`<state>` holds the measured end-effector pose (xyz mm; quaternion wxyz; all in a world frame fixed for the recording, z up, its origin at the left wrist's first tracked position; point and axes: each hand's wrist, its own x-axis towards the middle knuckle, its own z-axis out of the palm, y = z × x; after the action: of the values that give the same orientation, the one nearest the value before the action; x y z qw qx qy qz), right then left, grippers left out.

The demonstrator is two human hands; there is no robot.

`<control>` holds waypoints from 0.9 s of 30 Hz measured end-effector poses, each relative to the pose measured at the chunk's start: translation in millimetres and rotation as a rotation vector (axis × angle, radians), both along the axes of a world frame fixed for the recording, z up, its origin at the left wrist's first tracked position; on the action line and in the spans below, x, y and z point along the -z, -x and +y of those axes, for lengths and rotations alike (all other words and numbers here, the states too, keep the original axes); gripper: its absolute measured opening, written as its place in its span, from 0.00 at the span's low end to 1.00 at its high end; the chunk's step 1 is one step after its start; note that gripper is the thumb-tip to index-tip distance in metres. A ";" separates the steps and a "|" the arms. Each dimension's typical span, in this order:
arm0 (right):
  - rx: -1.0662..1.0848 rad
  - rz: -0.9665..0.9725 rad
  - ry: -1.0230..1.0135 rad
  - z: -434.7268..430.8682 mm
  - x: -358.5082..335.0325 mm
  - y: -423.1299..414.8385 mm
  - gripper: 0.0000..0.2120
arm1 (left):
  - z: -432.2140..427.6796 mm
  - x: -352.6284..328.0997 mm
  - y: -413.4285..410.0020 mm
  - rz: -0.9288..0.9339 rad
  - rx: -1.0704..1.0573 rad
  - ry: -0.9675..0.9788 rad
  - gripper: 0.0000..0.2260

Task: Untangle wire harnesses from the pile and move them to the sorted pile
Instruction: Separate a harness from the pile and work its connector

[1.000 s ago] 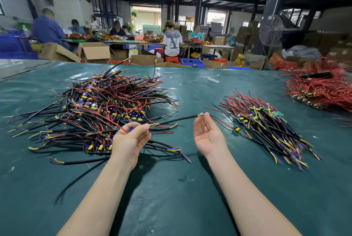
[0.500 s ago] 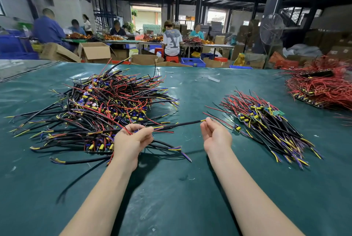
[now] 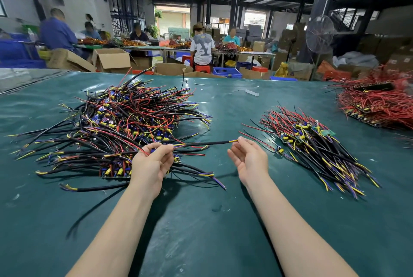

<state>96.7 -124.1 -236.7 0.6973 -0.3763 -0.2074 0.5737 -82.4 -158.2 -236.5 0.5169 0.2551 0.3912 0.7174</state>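
Note:
A tangled pile of wire harnesses (image 3: pixel 125 120), black cables with red, yellow and blue leads and small circuit boards, covers the left of the green table (image 3: pixel 201 221). The sorted pile (image 3: pixel 317 149) lies to the right, its harnesses roughly aligned. My left hand (image 3: pixel 152 162) pinches one harness at the tangled pile's near edge. That harness's black cable (image 3: pixel 207 143) stretches rightward above the table. My right hand (image 3: pixel 248 156) is palm up with loosely curled fingers, and a fingertip touches the cable's yellow end.
A heap of red wires with board strips (image 3: pixel 375 104) sits at the far right. A white scrap (image 3: pixel 252 92) lies farther back. Beyond the table, several people work among cardboard boxes, crates and a standing fan.
My right hand moved slightly toward me, then back up so a fingertip meets the cable's yellow end, its fingers curling a little. The left hand stays holding the harness at the pile's edge.

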 end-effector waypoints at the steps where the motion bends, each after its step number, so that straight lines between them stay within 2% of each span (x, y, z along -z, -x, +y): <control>1: -0.034 0.005 0.013 -0.1 -1.2 -0.3 0.09 | 0.6 0.2 0.9 -0.001 0.004 -0.003 0.13; 4: -0.097 0.044 0.037 -0.5 -4.4 -1.1 0.08 | 1.6 0.6 3.4 0.019 0.002 -0.005 0.12; 9: -0.116 0.283 0.106 -2.6 -10.7 -1.0 0.12 | -1.0 0.6 1.7 0.028 0.002 -0.022 0.12; 16: -0.067 0.582 0.139 -1.7 -14.6 -1.4 0.11 | -4.0 -3.3 -4.0 0.000 0.081 -0.038 0.12; 19: -0.062 0.605 0.126 -2.7 -10.2 3.0 0.11 | -4.1 -4.0 -7.1 -0.062 0.041 -0.019 0.11; 21: -0.071 0.482 0.131 -2.3 -8.4 3.7 0.11 | -4.1 -6.0 -4.9 -0.094 0.018 -0.015 0.11; 22: -0.087 0.322 0.118 -1.4 -7.9 1.6 0.12 | -4.4 -7.0 -0.9 -0.125 0.006 -0.019 0.11; 25: -0.298 -0.428 -0.024 -1.9 -8.9 -6.3 0.15 | -4.7 -12.0 13.7 -0.326 -0.057 -0.038 0.09; 27: -0.573 -0.675 -0.080 -4.6 -7.7 -8.0 0.19 | -4.8 -15.1 18.6 -0.485 -0.096 -0.062 0.08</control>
<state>104.7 -128.7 -229.0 0.4174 -0.4429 -0.5413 0.5802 -101.1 -163.1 -221.4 0.5529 0.0727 0.2451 0.7930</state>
